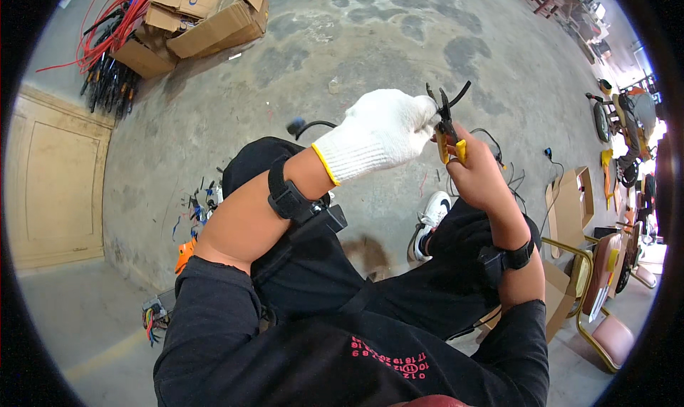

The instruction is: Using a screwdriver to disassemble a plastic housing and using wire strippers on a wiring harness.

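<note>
My left hand [381, 133] wears a white knit glove with a yellow cuff edge, and its fingers are closed round a black cable [462, 94]. A curved end of that cable sticks out beyond the glove to the right. Bare, my right hand [476, 166] is wrapped round pliers [446, 115] with dark jaws and yellow handles. The jaws point away from me, right beside the gloved fingertips and against the cable. Whether they bite into it I cannot tell. Left of the glove, a black cord [313, 126] with a blurred bluish end emerges near my wrist.
Open cardboard boxes [221, 26] stand far left beside red cables [117, 15] and a pile of black cords [110, 86]. Wire scraps [203, 204] litter the concrete by my left knee. More cords [516, 179], a carton [573, 200] and a chair [611, 336] are to the right.
</note>
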Action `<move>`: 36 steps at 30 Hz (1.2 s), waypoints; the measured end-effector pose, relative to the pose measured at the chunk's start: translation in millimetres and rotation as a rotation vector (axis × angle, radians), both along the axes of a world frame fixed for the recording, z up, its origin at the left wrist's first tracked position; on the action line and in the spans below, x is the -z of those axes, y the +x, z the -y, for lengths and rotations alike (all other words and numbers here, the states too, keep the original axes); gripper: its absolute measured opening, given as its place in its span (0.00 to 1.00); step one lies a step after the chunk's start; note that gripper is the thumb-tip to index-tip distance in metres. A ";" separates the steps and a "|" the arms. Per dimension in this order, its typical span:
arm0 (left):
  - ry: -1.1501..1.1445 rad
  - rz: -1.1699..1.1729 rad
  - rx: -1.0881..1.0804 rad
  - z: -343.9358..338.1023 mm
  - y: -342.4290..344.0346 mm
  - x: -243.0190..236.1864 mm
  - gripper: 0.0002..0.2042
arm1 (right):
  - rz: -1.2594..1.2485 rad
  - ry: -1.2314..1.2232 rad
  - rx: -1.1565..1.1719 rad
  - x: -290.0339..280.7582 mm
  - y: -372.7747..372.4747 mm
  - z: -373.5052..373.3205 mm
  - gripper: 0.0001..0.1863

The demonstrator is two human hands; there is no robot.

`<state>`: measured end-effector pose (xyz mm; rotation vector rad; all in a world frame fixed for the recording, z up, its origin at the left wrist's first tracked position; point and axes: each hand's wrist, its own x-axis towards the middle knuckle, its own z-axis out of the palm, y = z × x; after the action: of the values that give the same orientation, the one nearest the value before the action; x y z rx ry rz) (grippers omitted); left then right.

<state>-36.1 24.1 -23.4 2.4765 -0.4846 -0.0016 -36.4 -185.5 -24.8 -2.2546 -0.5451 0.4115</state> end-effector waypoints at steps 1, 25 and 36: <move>0.000 0.000 0.000 1.3 -1.0 0.2 0.11 | -0.009 -0.025 -0.002 -0.2 -0.4 -0.1 0.30; -0.330 -0.189 -0.029 0.5 -1.6 2.7 0.13 | 0.059 0.005 0.015 1.5 2.0 -0.8 0.29; 0.128 0.060 -0.053 4.8 -5.0 2.1 0.10 | 0.033 -0.002 0.023 0.9 -0.7 -4.0 0.30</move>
<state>-41.1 19.3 -25.5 2.6210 -0.4570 0.0651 -37.2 -181.6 -25.7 -2.2709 -0.5356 0.3639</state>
